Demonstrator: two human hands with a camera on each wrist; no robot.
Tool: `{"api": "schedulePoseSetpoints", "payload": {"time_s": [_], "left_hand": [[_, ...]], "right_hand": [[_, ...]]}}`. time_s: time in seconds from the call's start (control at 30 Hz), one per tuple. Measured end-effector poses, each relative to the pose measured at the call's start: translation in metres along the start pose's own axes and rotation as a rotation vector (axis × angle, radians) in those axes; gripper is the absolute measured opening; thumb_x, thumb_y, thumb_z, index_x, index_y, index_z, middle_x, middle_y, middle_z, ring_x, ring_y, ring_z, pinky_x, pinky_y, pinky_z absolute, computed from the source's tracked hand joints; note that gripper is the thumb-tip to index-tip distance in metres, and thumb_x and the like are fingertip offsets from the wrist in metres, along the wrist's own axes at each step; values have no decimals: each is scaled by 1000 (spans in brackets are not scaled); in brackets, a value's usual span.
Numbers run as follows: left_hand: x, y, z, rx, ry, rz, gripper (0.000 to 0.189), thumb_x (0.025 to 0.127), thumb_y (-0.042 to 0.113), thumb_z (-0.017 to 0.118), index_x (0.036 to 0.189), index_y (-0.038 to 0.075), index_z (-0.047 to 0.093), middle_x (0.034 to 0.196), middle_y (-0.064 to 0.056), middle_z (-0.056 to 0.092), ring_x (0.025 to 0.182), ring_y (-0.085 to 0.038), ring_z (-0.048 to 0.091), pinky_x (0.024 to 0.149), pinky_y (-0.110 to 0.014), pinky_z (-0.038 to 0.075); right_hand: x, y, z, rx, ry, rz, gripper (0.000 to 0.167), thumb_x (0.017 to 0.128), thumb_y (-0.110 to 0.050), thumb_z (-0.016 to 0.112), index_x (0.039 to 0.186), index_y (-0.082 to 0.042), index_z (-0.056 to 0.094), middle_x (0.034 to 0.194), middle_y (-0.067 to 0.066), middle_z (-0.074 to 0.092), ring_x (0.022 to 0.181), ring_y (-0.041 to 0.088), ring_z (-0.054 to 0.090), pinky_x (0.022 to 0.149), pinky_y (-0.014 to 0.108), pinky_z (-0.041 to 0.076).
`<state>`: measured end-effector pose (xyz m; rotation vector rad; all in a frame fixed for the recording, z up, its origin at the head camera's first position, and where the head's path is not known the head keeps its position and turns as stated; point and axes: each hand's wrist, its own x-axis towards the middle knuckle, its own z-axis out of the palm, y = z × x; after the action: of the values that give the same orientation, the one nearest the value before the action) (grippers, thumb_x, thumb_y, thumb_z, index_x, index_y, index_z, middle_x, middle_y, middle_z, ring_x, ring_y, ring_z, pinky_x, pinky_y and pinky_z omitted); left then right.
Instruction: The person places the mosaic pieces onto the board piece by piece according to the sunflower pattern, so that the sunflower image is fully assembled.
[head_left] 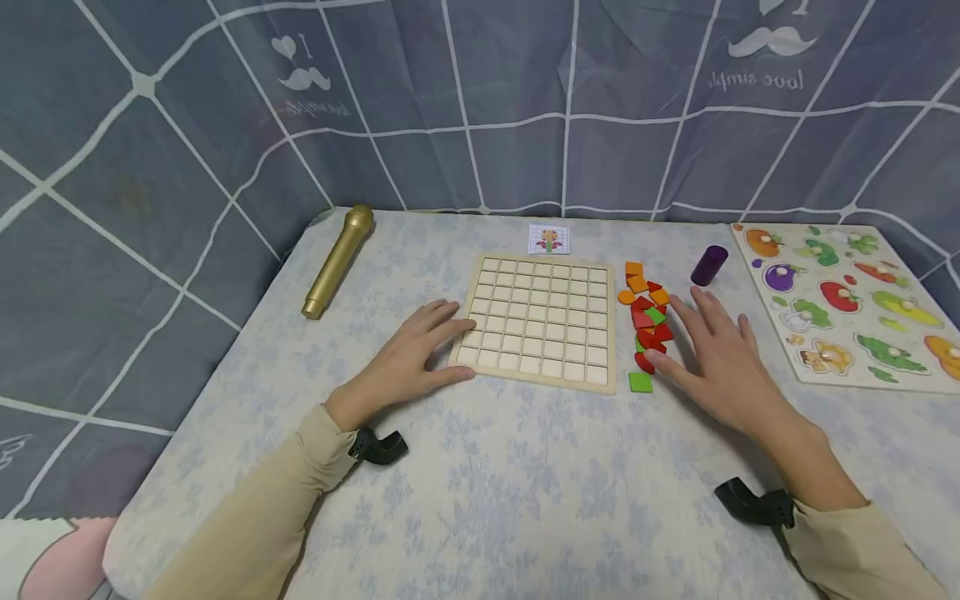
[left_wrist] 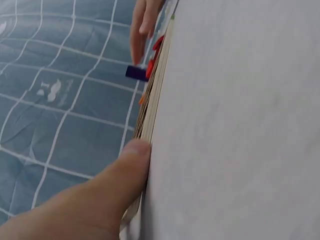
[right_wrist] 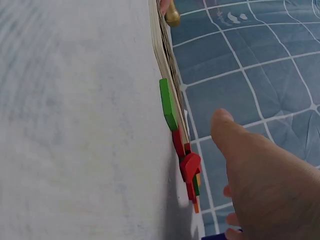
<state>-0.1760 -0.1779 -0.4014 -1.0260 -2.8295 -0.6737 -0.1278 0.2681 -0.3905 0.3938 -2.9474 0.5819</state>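
Observation:
A square wooden grid board [head_left: 536, 325] lies flat in the middle of the table. Its left edge meets the thumb and fingertips of my left hand [head_left: 408, 354], whose fingers are spread; in the left wrist view the thumb [left_wrist: 127, 167] rests against the board's side. Beside the board's right edge is a loose pile of red, orange and green pieces [head_left: 643, 321], some overlapping. A green square piece [head_left: 641, 382] sits at the near end. My right hand [head_left: 723, 367] hovers at the right of the pile, fingers extended, holding nothing; in the right wrist view its thumb [right_wrist: 225, 125] is apart from the pieces.
Behind the board lies a small pattern card [head_left: 549, 239]. A gold microphone-shaped object [head_left: 339, 262] is at the left back. Right of the pile are a dark purple cylinder [head_left: 708, 265] and a vegetable puzzle board [head_left: 813, 329]. A grey checked curtain [head_left: 525, 92] hangs behind the table.

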Motion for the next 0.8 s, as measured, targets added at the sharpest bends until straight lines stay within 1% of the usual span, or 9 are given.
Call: {"api": "schedulePoseSetpoints", "payload": {"time_s": [0.07, 0.13, 0.23, 0.33, 0.4, 0.53, 0.67, 0.73, 0.8], "left_hand": [[1, 3, 2, 5, 37, 23, 70, 90, 49, 82, 146, 14, 61, 157, -19, 49, 151, -37, 40, 122, -58, 36], [2, 6, 4, 9, 79, 45, 67, 88, 48, 85, 139, 10, 64, 147, -17, 56, 141, -35, 47, 116, -56, 42], [4, 9, 6, 4, 126, 58, 67, 85, 47, 87, 134, 7, 67, 135, -14, 59, 131, -33, 52, 110, -53, 44], [4, 11, 9, -9, 146, 41, 67, 83, 47, 89, 132, 7, 68, 131, -13, 60, 128, -33, 52, 107, -52, 45], [3, 14, 11, -18, 153, 30, 67, 82, 47, 90, 131, 6, 68, 130, -14, 60, 127, -33, 53, 106, -52, 46], [2, 17, 15, -33, 168, 26, 66, 82, 45, 90, 129, 6, 68, 130, -14, 60, 126, -33, 53, 104, -52, 46], [3, 20, 16, -45, 181, 27, 64, 82, 43, 90, 129, 6, 68, 130, -14, 59, 125, -32, 53, 102, -51, 47], [3, 21, 17, -49, 186, 22, 64, 82, 42, 91, 129, 6, 68, 130, -14, 59, 124, -32, 53, 102, -51, 47], [4, 21, 17, -52, 190, 17, 63, 82, 42, 91, 129, 6, 68, 130, -14, 59, 124, -33, 53, 102, -51, 48]], "right_hand": [[0, -1, 1, 21, 8, 0, 91, 98, -51, 69, 167, -8, 27, 171, 28, 20, 159, 47, 15, 121, 80, 5], [0, -2, 2, 43, 26, -2, 89, 99, -49, 70, 166, -6, 29, 170, 29, 23, 158, 47, 18, 122, 78, 7], [0, -3, 3, 86, 49, -4, 86, 99, -45, 71, 164, -4, 32, 169, 29, 26, 155, 49, 24, 123, 75, 13], [0, -5, 4, 113, 64, -10, 81, 100, -40, 72, 161, 0, 38, 166, 29, 32, 151, 51, 31, 120, 74, 23], [-1, -7, 6, 121, 83, -17, 75, 99, -37, 73, 156, 2, 44, 162, 29, 39, 147, 51, 36, 116, 73, 31], [-2, -10, 9, 126, 152, -40, 58, 95, -27, 79, 141, 2, 60, 143, 26, 57, 136, 46, 48, 108, 69, 40], [0, -13, 11, 131, 216, -63, 42, 91, -19, 83, 126, 1, 70, 122, 21, 67, 122, 41, 55, 100, 63, 45], [1, -14, 11, 126, 237, -74, 39, 89, -17, 85, 122, 0, 72, 115, 19, 69, 114, 38, 58, 93, 58, 47], [3, -15, 10, 125, 260, -88, 36, 87, -16, 87, 117, -1, 75, 108, 16, 71, 103, 33, 60, 85, 49, 49]]}}
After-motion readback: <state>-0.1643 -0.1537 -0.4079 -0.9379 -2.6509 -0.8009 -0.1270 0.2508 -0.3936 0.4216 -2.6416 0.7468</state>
